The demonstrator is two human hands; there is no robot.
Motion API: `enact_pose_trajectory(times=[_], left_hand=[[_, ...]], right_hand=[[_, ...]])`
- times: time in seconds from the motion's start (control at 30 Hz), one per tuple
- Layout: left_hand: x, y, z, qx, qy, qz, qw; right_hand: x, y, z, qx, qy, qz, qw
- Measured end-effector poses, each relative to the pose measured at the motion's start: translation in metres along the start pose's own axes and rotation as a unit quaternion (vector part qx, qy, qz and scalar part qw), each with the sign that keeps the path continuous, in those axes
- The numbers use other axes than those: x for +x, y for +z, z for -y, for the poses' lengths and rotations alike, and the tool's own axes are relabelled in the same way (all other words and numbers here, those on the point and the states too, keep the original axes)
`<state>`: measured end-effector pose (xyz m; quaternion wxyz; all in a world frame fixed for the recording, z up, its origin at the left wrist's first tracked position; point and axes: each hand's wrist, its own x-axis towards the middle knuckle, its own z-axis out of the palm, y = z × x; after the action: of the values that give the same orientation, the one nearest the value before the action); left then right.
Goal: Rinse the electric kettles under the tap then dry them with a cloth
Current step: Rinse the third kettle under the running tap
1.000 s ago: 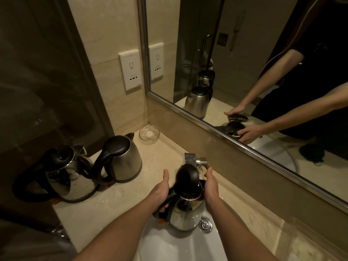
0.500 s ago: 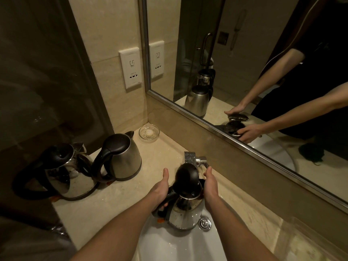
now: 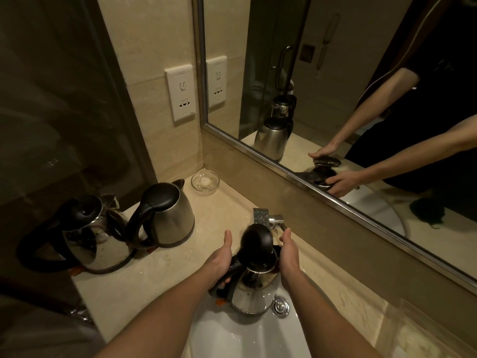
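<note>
A steel electric kettle (image 3: 254, 290) with its black lid (image 3: 256, 242) flipped up is held over the white sink (image 3: 232, 337), under the chrome tap (image 3: 268, 218). My left hand (image 3: 219, 262) grips its black handle, thumb raised. My right hand (image 3: 289, 257) rests against the kettle's right side near the rim, thumb up. Whether water runs from the tap cannot be told. Two more steel kettles stand on the counter at the left: a matte one (image 3: 167, 215) and a shiny one (image 3: 87, 236), both with lids down.
A small glass dish (image 3: 205, 182) sits in the counter's back corner. A wall socket (image 3: 182, 94) is above it. A large mirror (image 3: 361, 86) runs along the back wall. The sink's chrome plug (image 3: 280, 307) lies beside the kettle. A dark glass panel bounds the left.
The kettle and both hands stay in nearly the same place over the sink; only a slight shift of the view.
</note>
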<state>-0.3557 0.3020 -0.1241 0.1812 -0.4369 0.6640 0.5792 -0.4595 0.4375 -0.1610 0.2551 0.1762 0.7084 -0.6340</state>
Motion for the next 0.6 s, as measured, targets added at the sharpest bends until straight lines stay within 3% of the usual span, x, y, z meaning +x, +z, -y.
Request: enact_pose_trajectory(times=[0.6], left_hand=[[-0.0074,-0.0012,-0.0032,0.015,0.012,0.013,1.0]], right_hand=[[-0.0008,0.0001,0.0035,0.024,-0.003,0.006,1.0]])
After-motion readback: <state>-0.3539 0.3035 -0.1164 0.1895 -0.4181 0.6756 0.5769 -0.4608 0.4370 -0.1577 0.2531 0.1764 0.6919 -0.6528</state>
